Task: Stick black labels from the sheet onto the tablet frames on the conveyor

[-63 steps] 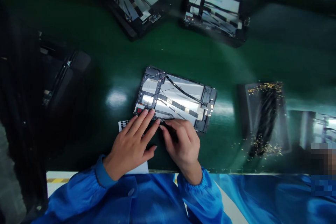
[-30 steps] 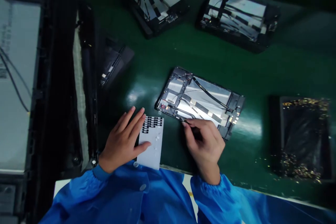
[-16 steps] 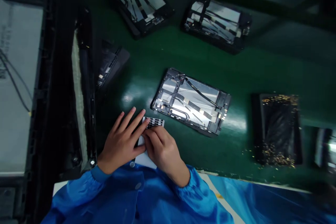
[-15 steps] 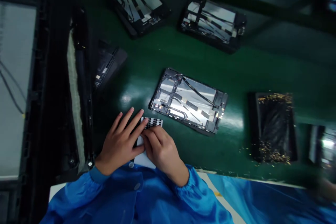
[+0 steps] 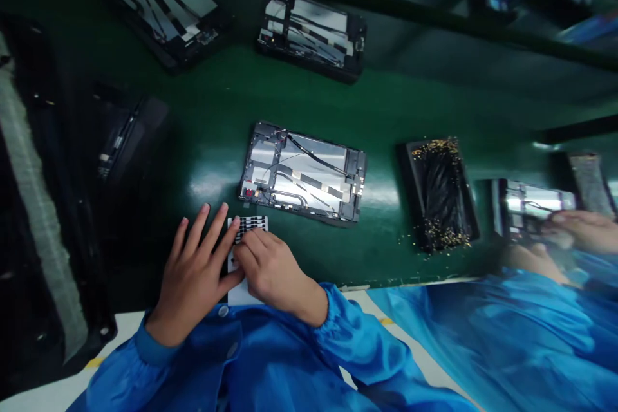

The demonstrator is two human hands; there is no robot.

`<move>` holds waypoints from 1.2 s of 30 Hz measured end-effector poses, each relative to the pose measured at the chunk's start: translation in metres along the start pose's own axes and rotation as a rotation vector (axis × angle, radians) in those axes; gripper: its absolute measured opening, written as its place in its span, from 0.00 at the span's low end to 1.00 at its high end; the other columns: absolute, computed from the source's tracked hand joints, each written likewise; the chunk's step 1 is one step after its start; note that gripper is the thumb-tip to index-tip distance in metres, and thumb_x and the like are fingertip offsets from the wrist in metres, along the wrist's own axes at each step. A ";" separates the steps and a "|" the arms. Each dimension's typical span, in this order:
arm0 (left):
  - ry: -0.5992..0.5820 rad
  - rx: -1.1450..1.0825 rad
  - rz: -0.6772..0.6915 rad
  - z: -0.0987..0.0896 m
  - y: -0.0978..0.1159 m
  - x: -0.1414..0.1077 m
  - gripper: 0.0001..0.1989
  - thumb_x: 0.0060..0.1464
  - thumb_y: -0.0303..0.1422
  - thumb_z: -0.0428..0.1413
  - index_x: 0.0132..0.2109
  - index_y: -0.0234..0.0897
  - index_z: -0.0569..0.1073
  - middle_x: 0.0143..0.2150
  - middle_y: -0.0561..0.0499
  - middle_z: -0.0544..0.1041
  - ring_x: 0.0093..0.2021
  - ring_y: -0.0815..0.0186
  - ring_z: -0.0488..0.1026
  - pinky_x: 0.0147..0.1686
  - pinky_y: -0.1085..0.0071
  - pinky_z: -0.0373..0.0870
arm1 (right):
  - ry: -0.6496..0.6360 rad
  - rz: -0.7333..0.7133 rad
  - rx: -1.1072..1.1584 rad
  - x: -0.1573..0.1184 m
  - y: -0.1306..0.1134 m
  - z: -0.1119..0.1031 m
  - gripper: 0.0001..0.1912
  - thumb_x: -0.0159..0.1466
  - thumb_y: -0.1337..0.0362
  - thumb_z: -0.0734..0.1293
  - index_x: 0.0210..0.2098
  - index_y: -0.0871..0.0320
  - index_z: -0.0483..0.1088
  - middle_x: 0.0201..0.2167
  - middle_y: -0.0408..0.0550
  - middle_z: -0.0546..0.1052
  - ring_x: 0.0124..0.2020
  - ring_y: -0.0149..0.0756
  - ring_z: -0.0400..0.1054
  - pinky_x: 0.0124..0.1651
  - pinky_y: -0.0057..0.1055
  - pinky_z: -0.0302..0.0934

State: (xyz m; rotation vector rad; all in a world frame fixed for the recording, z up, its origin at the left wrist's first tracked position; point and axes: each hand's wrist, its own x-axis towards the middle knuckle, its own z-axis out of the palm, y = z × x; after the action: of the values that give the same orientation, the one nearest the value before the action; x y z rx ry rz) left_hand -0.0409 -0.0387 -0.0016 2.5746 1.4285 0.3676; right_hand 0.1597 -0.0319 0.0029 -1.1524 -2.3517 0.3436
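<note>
A white sheet with rows of small black stickers [image 5: 252, 222] lies at the front edge of the green table, between my hands. My left hand [image 5: 196, 270] rests flat with its fingers spread, index finger and thumb along the sheet's left side. My right hand [image 5: 273, 267] is closed over the sheet, fingertips pinched near the lower sticker rows; what they hold, if anything, is hidden. Just beyond the hands lies an opened tablet-like device [image 5: 302, 174], its inner side up, showing silver plates, black cables and a small red spot at its lower left corner.
Two similar opened devices [image 5: 159, 3] [image 5: 313, 35] lie farther back. At right stands a black tray of black cables with gold-coloured ends [image 5: 441, 196]. Beyond it a co-worker's hands [image 5: 574, 232] are at another device [image 5: 535, 199]. Dark frames [image 5: 43, 206] fill the left side.
My view has turned to the right, so the table's things sit farther left and the co-worker's hands show more. My hands stay at the sheet, the right one still pinched over it.
</note>
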 end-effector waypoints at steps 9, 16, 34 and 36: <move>0.036 -0.019 0.233 0.009 0.036 0.017 0.36 0.71 0.22 0.56 0.81 0.41 0.61 0.82 0.35 0.61 0.81 0.46 0.61 0.73 0.54 0.71 | 0.275 0.329 -0.155 -0.072 0.085 -0.081 0.09 0.75 0.73 0.66 0.45 0.52 0.72 0.37 0.46 0.78 0.36 0.38 0.75 0.39 0.33 0.70; 0.093 -0.027 0.330 0.016 0.087 0.058 0.16 0.71 0.22 0.53 0.60 0.32 0.80 0.56 0.41 0.83 0.62 0.53 0.79 0.58 0.63 0.81 | 0.215 0.292 -0.169 -0.076 0.096 -0.078 0.09 0.75 0.73 0.65 0.47 0.53 0.73 0.38 0.47 0.77 0.37 0.39 0.73 0.39 0.33 0.68; 0.023 -0.076 0.200 0.043 0.099 0.084 0.38 0.66 0.25 0.53 0.80 0.38 0.58 0.83 0.33 0.59 0.82 0.47 0.60 0.77 0.49 0.64 | 0.208 0.280 -0.207 -0.072 0.096 -0.081 0.09 0.76 0.74 0.66 0.48 0.53 0.72 0.37 0.48 0.77 0.36 0.40 0.70 0.38 0.35 0.67; 0.016 -0.071 0.208 0.042 0.099 0.084 0.38 0.65 0.24 0.55 0.79 0.38 0.60 0.82 0.32 0.61 0.80 0.46 0.63 0.76 0.48 0.65 | 0.209 0.286 -0.214 -0.072 0.096 -0.080 0.09 0.76 0.74 0.66 0.48 0.53 0.73 0.37 0.48 0.77 0.36 0.40 0.71 0.38 0.35 0.67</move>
State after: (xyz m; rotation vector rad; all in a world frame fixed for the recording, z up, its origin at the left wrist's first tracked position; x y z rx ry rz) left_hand 0.0942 -0.0203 -0.0039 2.6746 1.1327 0.4601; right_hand 0.3041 -0.0302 0.0067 -1.5515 -2.0818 0.0626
